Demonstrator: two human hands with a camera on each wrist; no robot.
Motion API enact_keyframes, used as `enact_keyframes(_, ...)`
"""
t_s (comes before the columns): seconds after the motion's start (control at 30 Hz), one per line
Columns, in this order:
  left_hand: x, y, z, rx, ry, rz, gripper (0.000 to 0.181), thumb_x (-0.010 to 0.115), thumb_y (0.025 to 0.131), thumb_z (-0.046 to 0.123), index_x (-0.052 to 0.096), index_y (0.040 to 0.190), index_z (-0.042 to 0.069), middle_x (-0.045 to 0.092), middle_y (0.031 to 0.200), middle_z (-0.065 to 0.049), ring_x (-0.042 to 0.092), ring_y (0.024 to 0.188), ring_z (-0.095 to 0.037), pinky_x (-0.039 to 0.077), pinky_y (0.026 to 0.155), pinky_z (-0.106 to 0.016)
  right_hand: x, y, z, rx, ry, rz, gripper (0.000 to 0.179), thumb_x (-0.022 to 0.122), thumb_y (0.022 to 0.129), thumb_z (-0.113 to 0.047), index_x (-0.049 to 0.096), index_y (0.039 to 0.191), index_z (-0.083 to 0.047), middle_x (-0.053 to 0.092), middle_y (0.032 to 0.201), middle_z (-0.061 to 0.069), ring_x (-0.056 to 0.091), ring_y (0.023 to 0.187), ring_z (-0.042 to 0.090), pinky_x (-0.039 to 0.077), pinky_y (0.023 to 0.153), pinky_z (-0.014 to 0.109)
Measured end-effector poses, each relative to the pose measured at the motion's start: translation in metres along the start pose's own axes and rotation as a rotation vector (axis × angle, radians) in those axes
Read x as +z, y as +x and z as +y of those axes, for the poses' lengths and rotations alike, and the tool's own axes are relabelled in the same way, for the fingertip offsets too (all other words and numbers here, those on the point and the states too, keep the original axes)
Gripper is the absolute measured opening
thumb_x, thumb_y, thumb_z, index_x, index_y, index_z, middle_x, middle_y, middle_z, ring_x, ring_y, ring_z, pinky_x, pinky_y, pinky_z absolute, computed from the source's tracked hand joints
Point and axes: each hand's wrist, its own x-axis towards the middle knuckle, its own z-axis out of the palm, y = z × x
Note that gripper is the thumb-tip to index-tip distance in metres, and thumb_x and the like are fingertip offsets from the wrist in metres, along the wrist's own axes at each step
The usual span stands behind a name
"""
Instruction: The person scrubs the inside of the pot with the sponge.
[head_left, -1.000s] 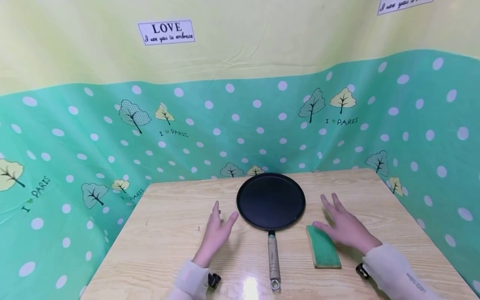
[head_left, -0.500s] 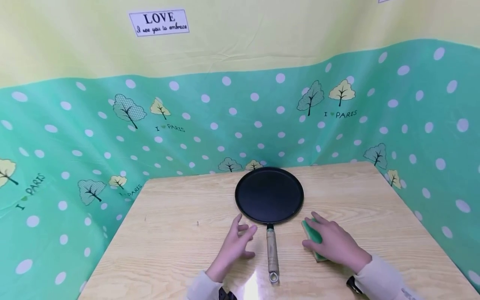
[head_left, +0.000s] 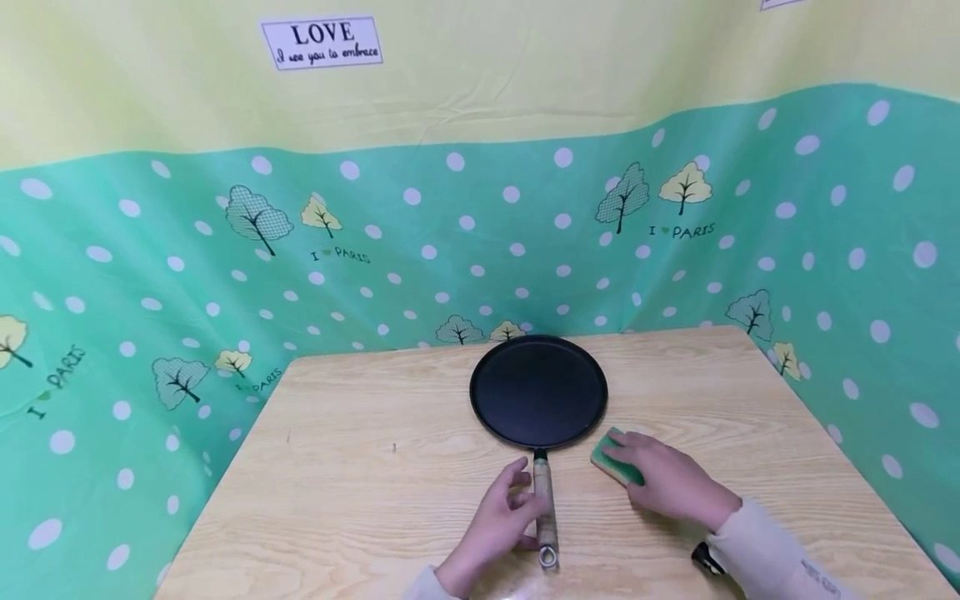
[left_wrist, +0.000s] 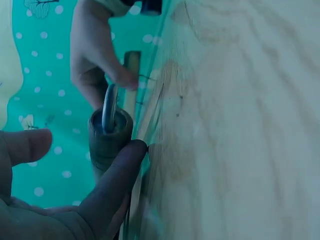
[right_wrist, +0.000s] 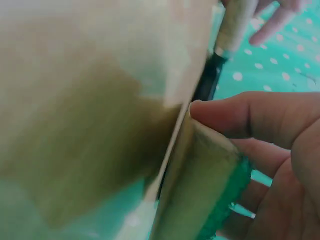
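A flat black frying pan (head_left: 538, 392) lies on the table, its wooden handle (head_left: 546, 512) pointing toward me. My left hand (head_left: 498, 521) is at that handle, thumb and fingers spread around it. In the left wrist view a finger lies under or against the handle's ringed end (left_wrist: 111, 135), while the thumb stands apart from it. My right hand (head_left: 675, 479) grips a sponge (head_left: 618, 458) with a green scouring side up, just right of the pan. The right wrist view shows the thumb on the near edge of the sponge (right_wrist: 200, 185) and the fingers along its green side.
The light wooden table (head_left: 360, 450) spreads to the left and right of the pan. A green, dotted cloth (head_left: 420, 250) with printed trees hangs behind the table and along both sides. The pan's far rim lies close to the table's back edge.
My left hand has moved right and toward me, up to the pan handle. The right hand has come down on the sponge, taken hold of it and shifted it left toward the pan.
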Motion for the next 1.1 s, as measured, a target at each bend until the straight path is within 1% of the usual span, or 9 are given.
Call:
enact_keyframes(0.1,0.001,-0.001,0.0,0.023,0.043,-0.016,0.078,0.071,0.094,0.006,0.031,0.159,-0.009,0.044,0.147,-0.028,0.065,0.112,-0.031,0.064,0.067,-0.041,-0.01,0.01,0.006,-0.058,0.039,-0.019,0.059,0.071,0.086,0.003,0.064,0.144,-0.004,0.051,0.156,0.022,0.045,0.143,0.05,0.045,0.108,0.065)
enact_keyframes(0.17,0.002,-0.001,-0.001,0.044,0.078,-0.018,0.076,0.071,0.091,0.002,0.036,0.156,-0.011,0.047,0.142,-0.026,0.063,0.11,-0.028,0.064,0.066,-0.036,-0.017,0.018,0.012,-0.111,0.057,-0.029,0.06,0.069,0.086,0.005,0.064,0.145,-0.005,0.05,0.157,0.022,0.044,0.144,0.049,0.049,0.106,0.059)
enact_keyframes(0.23,0.003,-0.001,-0.002,0.074,0.122,-0.016,0.075,0.073,0.086,-0.002,0.041,0.153,-0.012,0.05,0.137,-0.023,0.061,0.109,-0.027,0.063,0.07,-0.031,-0.022,0.028,0.018,-0.16,0.072,-0.032,0.06,0.068,0.086,0.007,0.064,0.145,-0.005,0.049,0.158,0.021,0.042,0.145,0.049,0.052,0.101,0.053)
enact_keyframes(0.33,0.003,-0.001,-0.003,0.1,0.174,-0.01,0.073,0.074,0.083,-0.003,0.046,0.15,-0.012,0.05,0.136,-0.019,0.058,0.113,-0.025,0.06,0.078,-0.026,-0.023,0.043,0.027,-0.22,0.083,-0.031,0.06,0.067,0.087,0.009,0.064,0.145,-0.006,0.049,0.159,0.018,0.041,0.146,0.048,0.051,0.1,0.051)
enact_keyframes(0.4,0.003,-0.001,-0.003,0.104,0.197,-0.009,0.073,0.075,0.082,-0.003,0.048,0.15,-0.011,0.051,0.136,-0.017,0.057,0.114,-0.025,0.056,0.085,-0.025,-0.022,0.052,0.032,-0.238,0.085,-0.031,0.058,0.066,0.088,0.01,0.065,0.144,-0.007,0.051,0.157,0.017,0.042,0.146,0.046,0.05,0.104,0.052)
enact_keyframes(0.57,0.003,-0.001,-0.005,0.052,0.155,0.0,0.079,0.075,0.081,-0.005,0.044,0.153,-0.009,0.052,0.134,-0.015,0.056,0.112,-0.025,0.062,0.073,-0.03,-0.018,0.066,0.037,-0.27,0.081,-0.054,0.056,0.064,0.087,0.011,0.068,0.14,-0.005,0.056,0.153,0.018,0.045,0.144,0.045,0.049,0.106,0.051)
enact_keyframes(0.63,0.003,0.0,-0.005,0.032,0.134,0.005,0.082,0.076,0.081,-0.006,0.041,0.155,-0.009,0.051,0.135,-0.016,0.056,0.112,-0.026,0.063,0.067,-0.033,-0.017,0.071,0.037,-0.285,0.08,-0.07,0.056,0.063,0.086,0.011,0.068,0.14,-0.004,0.057,0.152,0.019,0.045,0.144,0.047,0.047,0.108,0.057)
enact_keyframes(0.77,0.003,0.001,-0.005,0.014,0.131,0.007,0.085,0.076,0.08,-0.007,0.039,0.156,-0.01,0.051,0.135,-0.017,0.057,0.111,-0.026,0.063,0.067,-0.034,-0.016,0.077,0.036,-0.303,0.071,-0.095,0.055,0.062,0.086,0.011,0.069,0.139,-0.004,0.059,0.149,0.018,0.046,0.143,0.047,0.043,0.11,0.064)
enact_keyframes(1.1,0.001,0.004,-0.003,-0.005,0.111,-0.008,0.083,0.076,0.079,-0.01,0.041,0.154,-0.011,0.048,0.131,-0.015,0.054,0.111,-0.027,0.064,0.071,-0.034,-0.018,0.086,0.034,-0.311,0.078,-0.134,0.051,0.06,0.087,0.01,0.073,0.133,-0.008,0.062,0.146,0.016,0.052,0.14,0.044,0.044,0.109,0.065)
